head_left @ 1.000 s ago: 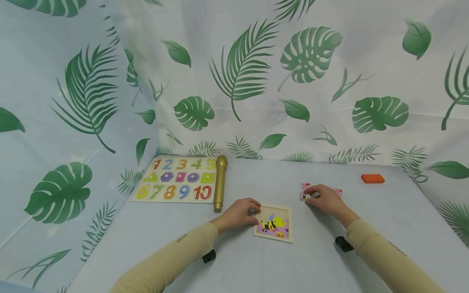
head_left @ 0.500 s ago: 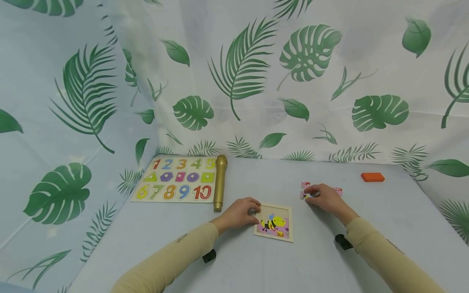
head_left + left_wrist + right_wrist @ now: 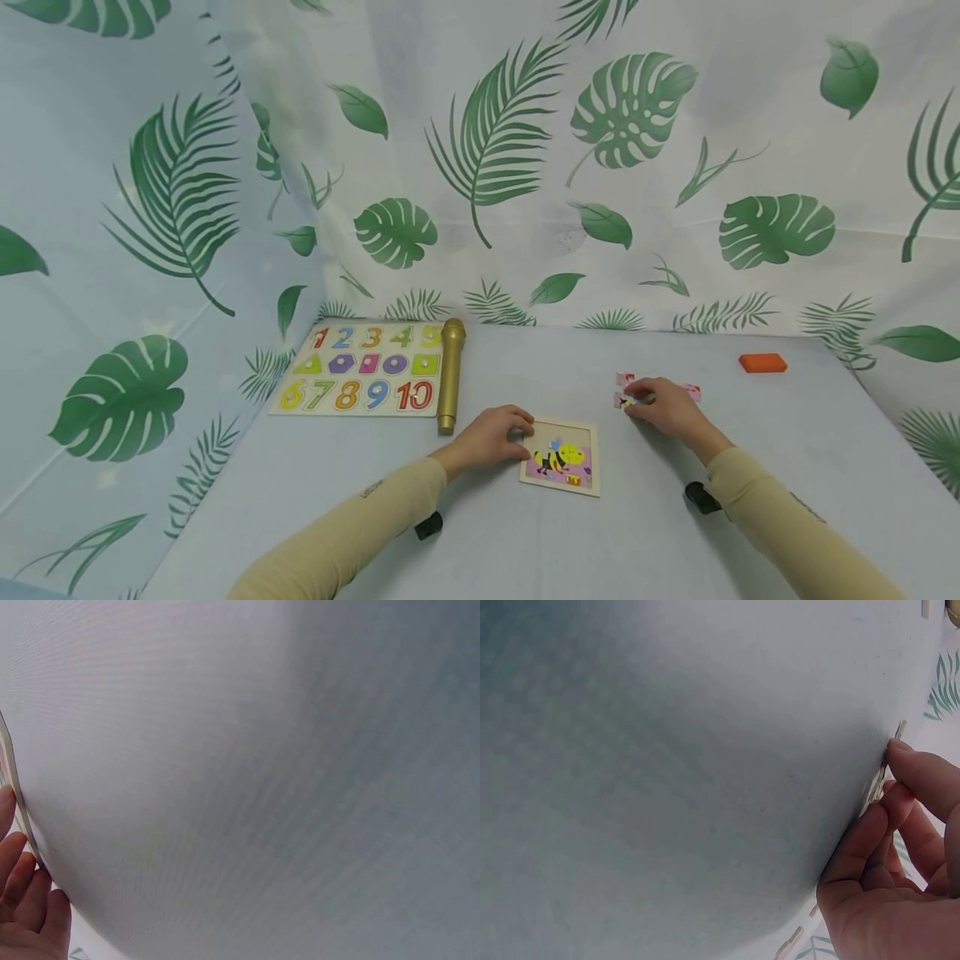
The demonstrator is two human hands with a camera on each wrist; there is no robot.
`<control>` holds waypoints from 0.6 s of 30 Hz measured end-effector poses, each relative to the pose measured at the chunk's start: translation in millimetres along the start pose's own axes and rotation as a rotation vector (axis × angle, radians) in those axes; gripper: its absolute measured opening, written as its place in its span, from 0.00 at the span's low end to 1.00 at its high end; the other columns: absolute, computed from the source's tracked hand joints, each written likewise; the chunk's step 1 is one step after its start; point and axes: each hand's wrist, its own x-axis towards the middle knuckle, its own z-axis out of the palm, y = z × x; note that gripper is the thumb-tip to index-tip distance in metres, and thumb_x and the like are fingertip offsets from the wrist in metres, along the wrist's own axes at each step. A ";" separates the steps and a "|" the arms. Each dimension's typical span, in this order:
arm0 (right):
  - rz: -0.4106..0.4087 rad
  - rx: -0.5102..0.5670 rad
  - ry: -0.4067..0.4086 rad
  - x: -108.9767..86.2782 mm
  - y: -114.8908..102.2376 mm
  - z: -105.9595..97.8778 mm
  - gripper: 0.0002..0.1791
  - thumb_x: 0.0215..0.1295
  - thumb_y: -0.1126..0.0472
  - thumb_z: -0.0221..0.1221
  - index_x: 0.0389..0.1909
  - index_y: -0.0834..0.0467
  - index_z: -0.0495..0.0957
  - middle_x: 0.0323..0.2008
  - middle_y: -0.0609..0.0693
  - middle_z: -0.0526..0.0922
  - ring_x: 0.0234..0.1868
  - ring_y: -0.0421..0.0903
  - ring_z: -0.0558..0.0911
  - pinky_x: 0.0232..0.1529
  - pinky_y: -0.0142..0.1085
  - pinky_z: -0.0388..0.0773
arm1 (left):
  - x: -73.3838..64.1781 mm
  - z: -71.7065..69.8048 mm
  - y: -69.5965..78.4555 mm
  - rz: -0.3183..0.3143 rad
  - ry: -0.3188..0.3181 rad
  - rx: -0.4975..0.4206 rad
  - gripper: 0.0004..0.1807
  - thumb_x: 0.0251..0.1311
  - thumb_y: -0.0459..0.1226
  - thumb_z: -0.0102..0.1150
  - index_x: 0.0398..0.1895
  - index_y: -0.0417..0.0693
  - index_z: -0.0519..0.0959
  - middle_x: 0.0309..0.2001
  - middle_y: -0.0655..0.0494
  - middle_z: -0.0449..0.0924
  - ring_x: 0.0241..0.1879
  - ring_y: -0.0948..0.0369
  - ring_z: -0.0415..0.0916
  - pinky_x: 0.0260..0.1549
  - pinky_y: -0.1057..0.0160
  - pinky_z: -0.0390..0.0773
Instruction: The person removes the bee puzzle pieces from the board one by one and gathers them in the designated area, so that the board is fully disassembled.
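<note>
A square wooden jigsaw tray point(image 3: 558, 492) with a bee picture lies on the table, its upper part showing bare wood. My left hand point(image 3: 491, 436) holds the tray's left edge, thumb and fingers spread along it; in the left wrist view its fingertips point(image 3: 41, 877) meet the rim. To the right, my right hand point(image 3: 670, 408) pinches a small pink puzzle piece point(image 3: 622, 401) low at the tabletop. Thumb and index finger point(image 3: 892, 796) close around thin wooden pieces in the right wrist view. Another pink piece point(image 3: 625, 378) lies just behind, and more pink pieces point(image 3: 693, 392) are partly hidden by the hand.
A wooden number and shape board point(image 3: 279, 400) lies at the back left, with a gold microphone point(image 3: 449, 379) along its right edge. An orange block point(image 3: 762, 363) sits at the back right. Leaf-printed cloth walls point(image 3: 517, 258) rise behind and left of the table.
My right fingertips shift very slightly over the pink piece at the table. The left hand and the tray stay where they were.
</note>
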 end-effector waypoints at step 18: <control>0.005 0.022 0.010 -2.3 -1.7 0.9 0.19 0.65 0.61 0.62 0.53 0.67 0.76 0.50 0.64 0.77 0.49 0.58 0.76 0.50 0.52 0.76 | 0.4 0.7 0.6 -0.017 0.003 -0.012 0.18 0.56 0.40 0.71 0.49 0.45 0.83 0.58 0.57 0.77 0.61 0.60 0.71 0.63 0.62 0.67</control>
